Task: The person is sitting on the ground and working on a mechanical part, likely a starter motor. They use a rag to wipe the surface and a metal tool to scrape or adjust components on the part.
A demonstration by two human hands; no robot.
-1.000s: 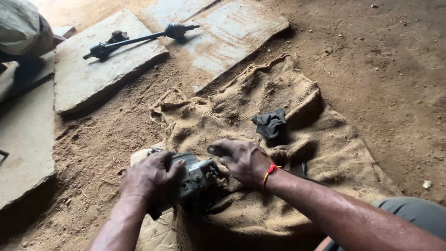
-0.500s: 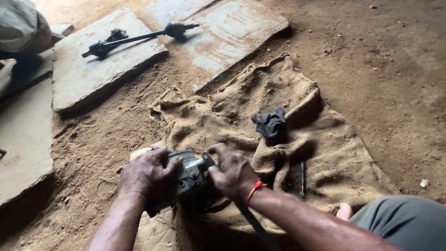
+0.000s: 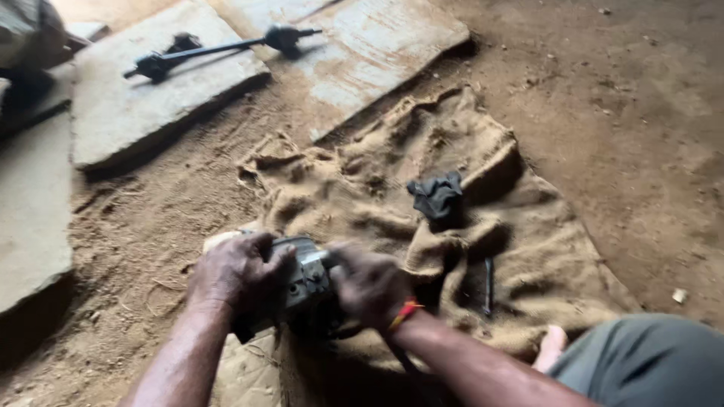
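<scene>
Head view: we crouch over a burlap sack on the dirt floor, both hands wrapped on a grey metal part at the sack's near edge. Our left hand cups its left side, grip closed around it; our right hand clamps the right side, fingers blurred, so probably twisting or working it. We judge the step as handling the part in place. Next calls for a steady left hold while the right works. A black piece and a thin rod lie on the sack; a long bar rests on a slab well apart.
</scene>
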